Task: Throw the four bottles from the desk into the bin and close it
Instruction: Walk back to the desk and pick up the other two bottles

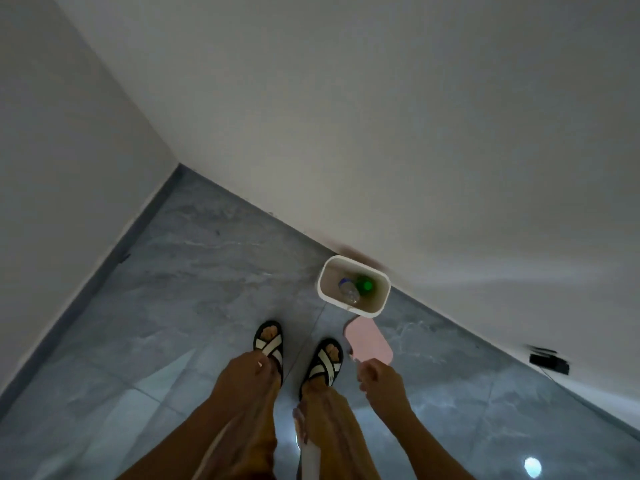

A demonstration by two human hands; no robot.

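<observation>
A small white bin (327, 271) stands open on the floor against the wall. Inside it lie a green bottle (364, 285) and a clear bottle (349, 291) with a blue label; anything beneath them is hidden. The pink lid (370, 340) hovers just in front of the bin, tilted, and my right hand (379, 377) pinches its near edge. My left hand (242, 372) hangs over my left foot with its fingers curled and nothing in them.
I stand on grey marble-look tiles in a room corner, my feet in black-and-white sandals (269, 342) just short of the bin. White walls close in on the left and behind the bin. A black object (549, 362) sits by the wall at the right.
</observation>
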